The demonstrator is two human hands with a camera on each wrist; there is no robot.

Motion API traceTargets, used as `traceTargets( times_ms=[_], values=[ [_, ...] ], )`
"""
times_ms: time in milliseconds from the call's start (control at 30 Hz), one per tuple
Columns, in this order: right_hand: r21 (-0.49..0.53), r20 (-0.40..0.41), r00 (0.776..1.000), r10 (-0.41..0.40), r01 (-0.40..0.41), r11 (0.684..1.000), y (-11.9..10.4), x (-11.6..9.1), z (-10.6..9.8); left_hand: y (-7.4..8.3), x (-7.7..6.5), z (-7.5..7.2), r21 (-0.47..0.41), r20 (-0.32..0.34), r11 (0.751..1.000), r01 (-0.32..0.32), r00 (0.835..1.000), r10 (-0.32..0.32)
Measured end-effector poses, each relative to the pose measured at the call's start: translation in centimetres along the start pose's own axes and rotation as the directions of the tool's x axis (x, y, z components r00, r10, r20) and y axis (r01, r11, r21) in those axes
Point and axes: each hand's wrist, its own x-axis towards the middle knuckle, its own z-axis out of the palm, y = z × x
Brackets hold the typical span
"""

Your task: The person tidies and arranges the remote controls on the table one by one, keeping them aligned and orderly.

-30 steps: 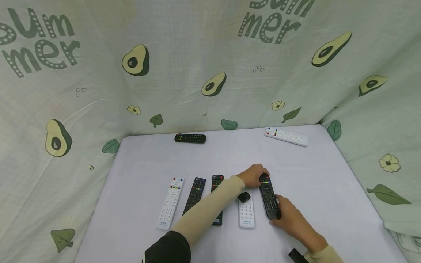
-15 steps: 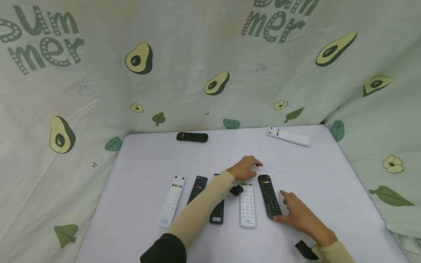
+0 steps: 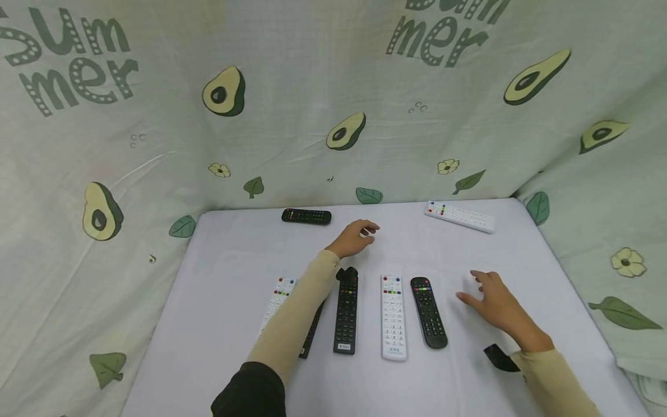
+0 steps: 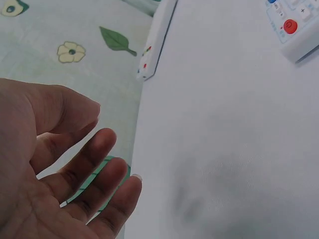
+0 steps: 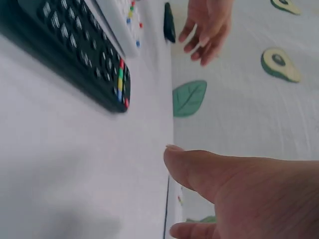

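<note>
My left hand (image 3: 353,238) hovers above the table behind the front row, fingers loosely bent and holding nothing. Past the right end of that row is my right hand (image 3: 495,301), thumb and fingers spread apart, also with nothing in it. Nearest to it lies a rounded black remote control (image 3: 429,313), tilted slightly. Left of that one are a white remote (image 3: 394,318) and a long black remote (image 3: 346,315), whose top end is covered by the left wrist's black strap. The left forearm partly hides another black remote (image 3: 311,333) and a white remote (image 3: 280,295).
A black remote (image 3: 306,216) lies sideways near the back edge of the white table (image 3: 224,260). Toward the back right corner is a white remote (image 3: 460,217), set at an angle. Behind the table hangs a cloth (image 3: 281,87) printed with avocados.
Both hands have let go of the rounded black remote, which stays on the table. The left hand has moved back and left; the right hand has drawn away to the right.
</note>
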Motion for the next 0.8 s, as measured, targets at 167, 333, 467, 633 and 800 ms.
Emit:
traceTargets(
  times_ms=[167, 333, 467, 633, 800],
  values=[
    [0.028, -0.038, 0.999, 0.026, -0.025, 0.999, 1.9, 2.7, -1.7, 0.1, 1.2, -0.2, -0.046, -0.034, 0.999, 0.019, 0.999, -0.02],
    [0.078, -0.112, 0.993, 0.038, -0.03, 0.997, 3.8, 5.9, -3.1, 0.8, 2.6, 0.2, -0.098, -0.063, 0.995, 0.024, 0.998, -0.03],
    [0.122, -0.173, 0.982, 0.081, -0.06, 0.991, 5.4, 8.1, -3.6, 1.0, 3.8, 1.1, -0.148, -0.088, 0.988, 0.034, 0.995, -0.047],
    [0.158, -0.189, 0.97, 0.153, -0.124, 0.98, 7.1, 10.0, -3.9, 1.3, 5.1, 2.8, -0.212, -0.089, 0.977, 0.039, 0.994, -0.059],
    [0.178, -0.202, 0.959, 0.199, -0.164, 0.97, 8.5, 11.8, -4.1, 2.2, 6.2, 4.3, -0.234, -0.095, 0.971, 0.055, 0.992, -0.079]
  ],
)
